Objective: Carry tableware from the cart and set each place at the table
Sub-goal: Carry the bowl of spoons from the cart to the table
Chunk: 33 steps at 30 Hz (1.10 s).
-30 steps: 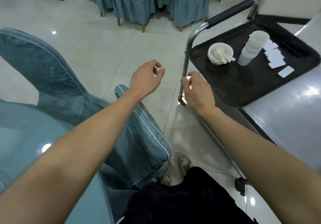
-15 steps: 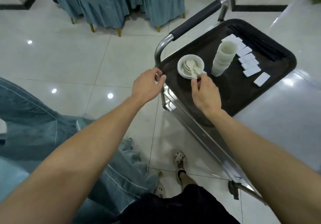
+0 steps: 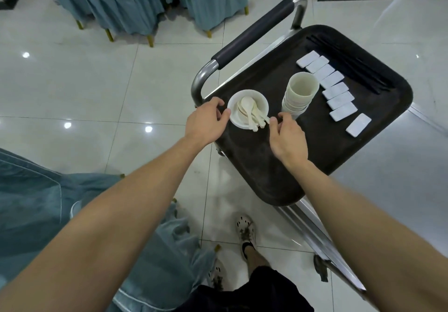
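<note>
Currently, the cart [image 3: 252, 33] stands on the tiled floor [image 3: 97, 93] and carries a black tray [image 3: 261, 166]. At the tray's near left corner sits a white bowl [image 3: 235, 118] that holds several white spoons [image 3: 249, 108], their handles projecting over the bowl's right rim.

Left hand [image 3: 206, 122]: fingers curled, thumb tip against the bowl's left rim. Whether the grip on the rim is closed cannot be told.

Right hand [image 3: 289, 139]: thumb and forefinger pinch the end of one spoon handle at the bowl's right side. The spoon lies in the bowl with the others.

Just right of the bowl stands a stack of cups [image 3: 300, 91], upright. Beyond the stack, a row of white rectangular rests [image 3: 337, 91] lies flat, side by side, with one rest set apart at the near end. Dark chopsticks [image 3: 351, 69] lie along the tray's far edge.

A chair in a teal cover [image 3: 36, 214] stands at the person's left, near the cart but apart from it.
</note>
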Available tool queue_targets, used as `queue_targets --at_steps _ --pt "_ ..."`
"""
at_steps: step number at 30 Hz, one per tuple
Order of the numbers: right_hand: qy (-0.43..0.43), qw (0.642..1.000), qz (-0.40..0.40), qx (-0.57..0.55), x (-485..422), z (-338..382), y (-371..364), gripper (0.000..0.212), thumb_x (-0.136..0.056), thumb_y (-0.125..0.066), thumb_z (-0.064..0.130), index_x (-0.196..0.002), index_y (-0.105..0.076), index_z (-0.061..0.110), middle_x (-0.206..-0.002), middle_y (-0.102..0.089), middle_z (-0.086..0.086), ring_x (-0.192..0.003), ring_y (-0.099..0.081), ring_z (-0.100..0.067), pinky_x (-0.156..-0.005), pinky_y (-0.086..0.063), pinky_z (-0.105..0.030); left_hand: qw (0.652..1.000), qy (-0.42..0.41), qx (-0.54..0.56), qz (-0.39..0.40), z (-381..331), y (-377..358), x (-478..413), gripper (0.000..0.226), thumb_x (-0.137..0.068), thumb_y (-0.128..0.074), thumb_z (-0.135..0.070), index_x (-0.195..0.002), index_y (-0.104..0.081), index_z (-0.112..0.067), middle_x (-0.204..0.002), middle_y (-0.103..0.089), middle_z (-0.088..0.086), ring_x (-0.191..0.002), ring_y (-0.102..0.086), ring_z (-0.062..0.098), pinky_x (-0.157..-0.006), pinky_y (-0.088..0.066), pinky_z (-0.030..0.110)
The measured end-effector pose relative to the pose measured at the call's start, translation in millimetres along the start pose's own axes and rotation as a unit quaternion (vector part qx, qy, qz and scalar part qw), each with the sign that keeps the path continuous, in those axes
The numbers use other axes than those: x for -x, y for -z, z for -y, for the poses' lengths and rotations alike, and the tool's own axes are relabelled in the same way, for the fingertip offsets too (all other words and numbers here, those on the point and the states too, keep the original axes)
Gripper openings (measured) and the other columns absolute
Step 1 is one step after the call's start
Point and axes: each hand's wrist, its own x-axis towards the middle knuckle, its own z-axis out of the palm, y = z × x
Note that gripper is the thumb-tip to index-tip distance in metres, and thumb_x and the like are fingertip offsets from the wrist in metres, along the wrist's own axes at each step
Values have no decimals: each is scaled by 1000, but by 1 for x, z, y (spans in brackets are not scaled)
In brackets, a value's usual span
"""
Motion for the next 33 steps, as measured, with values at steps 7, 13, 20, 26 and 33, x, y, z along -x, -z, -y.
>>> queue_targets --at_steps 7,13,20,26,33 --pt "13 1000 21 15 -20 -2 -1 50 -111 -34 49 -147 -50 17 -129 -70 -10 -113 -67 -38 -97 -51 -48 1000 20 -8 15 -4 -18 -12 49 -105 -52 -55 -145 -49 -27 -90 -64 -13 -83 -63 10 -81 -58 34" --pt "20 999 33 11 -27 1 -9 52 -110 -31 52 -148 -46 20 -120 -71 -9 -105 -68 -36 -91 -52 -48 999 32 -9 35 1 -30 -22 55 -105 -48 -56 -151 -44 -27 -88 -62 -17 -90 -64 16 -86 -60 42" --pt "-6 999 52 -12 -39 10 -15 49 -110 -33 51 -127 -59 13 -105 -70 -10 -97 -66 -35 -82 -51 -43 999 36 -19 32 0 -41 -28 49 -108 -38 -55 -149 -46 -27 -128 -71 -1 -112 -71 26 -94 -61 49" --pt "-16 997 69 -20 -45 18 -22 36 -109 -42 43 -118 -57 11 -98 -69 -12 -89 -67 -34 -80 -57 -49 999 13 -2 31 -5 -44 -32 36 -112 -43 -40 -139 -56 -22 -120 -72 0 -104 -71 21 -90 -60 40" --pt "-7 997 71 -6 -40 22 -21 31 -108 -46 35 -122 -56 9 -103 -70 -10 -83 -64 -27 -71 -48 -36 999 22 22 14 -3 -38 -23 33 -111 -47 -39 -137 -58 -22 -118 -72 -2 -100 -70 17 -85 -57 32"
